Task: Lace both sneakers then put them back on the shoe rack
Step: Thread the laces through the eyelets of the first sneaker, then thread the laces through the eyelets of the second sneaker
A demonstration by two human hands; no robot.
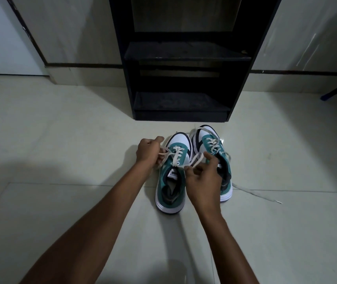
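Observation:
Two teal, white and navy sneakers stand side by side on the floor, toes toward the rack. Over the left sneaker, my left hand grips one end of its white lace at the shoe's left side. My right hand pinches a loop of the same lace on the right and covers part of the right sneaker. The right sneaker has lace through its eyelets, and a loose end trails over the floor to the right. A black shoe rack with bare shelves stands just behind the shoes.
Pale floor tiles spread around the shoes. Walls with a dark skirting strip run behind the rack on both sides. A dark bar with a blue tip slants down at the far right.

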